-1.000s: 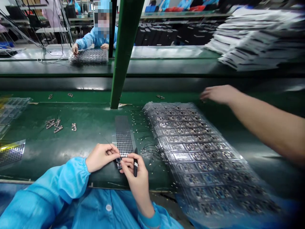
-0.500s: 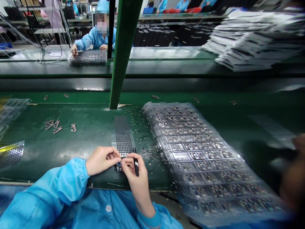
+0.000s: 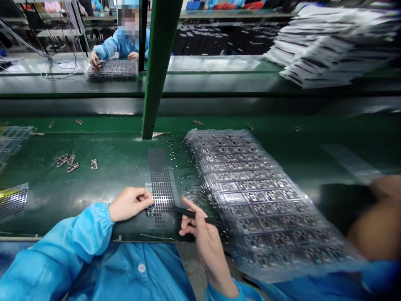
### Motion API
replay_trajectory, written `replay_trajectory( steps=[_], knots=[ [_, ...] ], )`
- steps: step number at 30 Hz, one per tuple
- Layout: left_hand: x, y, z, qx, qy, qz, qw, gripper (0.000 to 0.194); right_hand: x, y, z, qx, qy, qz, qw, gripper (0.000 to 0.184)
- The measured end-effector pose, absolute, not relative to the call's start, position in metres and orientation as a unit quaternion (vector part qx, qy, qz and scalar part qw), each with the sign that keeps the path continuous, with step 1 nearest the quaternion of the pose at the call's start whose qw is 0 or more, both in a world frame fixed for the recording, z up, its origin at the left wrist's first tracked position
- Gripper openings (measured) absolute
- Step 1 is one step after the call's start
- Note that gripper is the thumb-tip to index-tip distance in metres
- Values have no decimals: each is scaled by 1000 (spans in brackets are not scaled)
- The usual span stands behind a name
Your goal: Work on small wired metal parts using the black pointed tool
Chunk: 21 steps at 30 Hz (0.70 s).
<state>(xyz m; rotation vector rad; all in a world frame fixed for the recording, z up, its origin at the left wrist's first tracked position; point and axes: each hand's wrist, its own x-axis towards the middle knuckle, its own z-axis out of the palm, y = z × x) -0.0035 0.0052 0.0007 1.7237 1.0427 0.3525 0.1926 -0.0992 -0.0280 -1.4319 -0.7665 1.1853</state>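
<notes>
My left hand [image 3: 130, 203] is closed, its thumb and fingers pinching a small circuit board [image 3: 151, 210] with a thin dark wire rising from it. The board is at the left edge of a clear sheet of small dark square stickers [image 3: 161, 188] lying on the bench. My right hand [image 3: 202, 228] grips black tweezers [image 3: 184, 212] between thumb and fingers. Their tips point left, over the sticker sheet; whether they hold anything is too small to tell.
To the right stands a stack of clear trays [image 3: 260, 196] filled with boards, wires trailing from its left side. Loose boards [image 3: 67, 161] lie at left. A green post [image 3: 158, 75] rises ahead. Another person's blurred hand [image 3: 376, 217] is at far right; a co-worker [image 3: 115, 44] sits opposite.
My right hand has moved right, away from the circuit board, and the tweezers have swung from upright to nearly level. My left hand still holds the board, slightly further left.
</notes>
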Motion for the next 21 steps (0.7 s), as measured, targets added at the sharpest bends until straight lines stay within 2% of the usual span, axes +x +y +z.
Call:
replay_trajectory(
  steps=[4, 9, 21],
  knots=[
    [0, 1, 2, 761, 381, 118, 511, 15, 199, -105, -28, -609, -330, 539, 479, 50],
    [6, -6, 1, 798, 304, 108, 509, 13, 186, -97, -23, -631, -363, 466, 503, 37],
    [9, -8, -3, 803, 317, 105, 494, 16, 185, -99, -24, -650, -393, 455, 465, 37]
  ],
)
